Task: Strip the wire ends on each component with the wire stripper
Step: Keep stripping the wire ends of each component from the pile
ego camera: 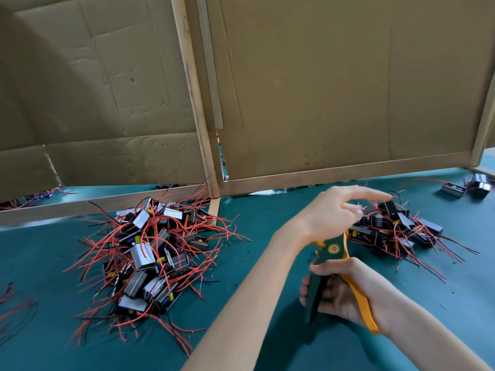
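My right hand grips the two handles of the wire stripper, a yellow and dark green tool whose head points up towards my left wrist. My left hand reaches across to the right-hand pile of components. Its index finger is stretched out and its tip is at a black component on top of that pile; the hand is slightly blurred. A bigger pile of components, black and silver blocks with red and black wires, lies to the left on the green table.
Cardboard partitions in wooden frames stand close behind both piles. Two separate components lie at the far right. Loose red and black wires lie at the left edge. Small bits of insulation dot the table.
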The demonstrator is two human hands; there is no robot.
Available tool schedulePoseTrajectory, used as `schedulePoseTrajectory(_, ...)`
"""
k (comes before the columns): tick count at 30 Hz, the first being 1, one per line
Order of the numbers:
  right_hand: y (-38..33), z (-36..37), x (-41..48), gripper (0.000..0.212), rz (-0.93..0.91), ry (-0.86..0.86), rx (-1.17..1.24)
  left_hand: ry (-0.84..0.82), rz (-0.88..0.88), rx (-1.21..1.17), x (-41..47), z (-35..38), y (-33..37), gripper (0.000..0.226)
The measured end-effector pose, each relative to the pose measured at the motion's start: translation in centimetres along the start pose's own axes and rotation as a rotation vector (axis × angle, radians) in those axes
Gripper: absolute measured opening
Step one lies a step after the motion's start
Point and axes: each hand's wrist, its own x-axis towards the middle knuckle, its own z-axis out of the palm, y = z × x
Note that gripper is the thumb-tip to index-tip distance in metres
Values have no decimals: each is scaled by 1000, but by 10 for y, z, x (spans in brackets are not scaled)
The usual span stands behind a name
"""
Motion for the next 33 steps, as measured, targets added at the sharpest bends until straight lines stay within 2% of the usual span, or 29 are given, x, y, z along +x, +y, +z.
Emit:
schedulePoseTrajectory(3, 1, -1, 1, 6, 4, -14, -6, 136, -67, 80, -27, -32, -13, 45)
schedulePoseTrajectory(6, 1, -2, 2, 13, 0, -10, -18, 447, -225, 518, -57, -78, -43, 43)
schedulePoseTrajectory(9, 1, -3, 2, 22, 1, -25, -37, 718, -545, 877, -89, -117, -74, 38)
schedulePoseTrajectory(12, 2, -4, 2, 25, 1, -30, -44, 713, -830, 1042, -114, -138, -96, 36)
schedulePoseTrajectory(15, 1, -6, 2, 24, -4, -21, -41, 641, -921, 1100, -126, -146, -115, 39)
schedulePoseTrajectory(17, 1, -6, 2, 18, -5, -14, -33, 674, -900, 1091, -128, -148, -123, 40)
schedulePoseTrajectory(19, 0, -7, 2, 12, -8, -5, -21, 778, -833, 1031, -128, -148, -124, 36)
schedulePoseTrajectory(22, 0, -9, 3, 7, -9, -1, -9, 954, -703, 919, -129, -149, -115, 20)
schedulePoseTrajectory(26, 0, -9, 2, 9, -9, -2, -1, 1173, -462, 842, -127, -152, -89, 18)
schedulePoseTrajectory(30, -1, -6, -1, 22, -25, 6, 6, 1217, -53, 595, -118, -147, -66, 20)
schedulePoseTrajectory(33, -2, -3, -5, 23, -33, -7, -1, 1202, 39, 327, -104, -130, -57, 20)
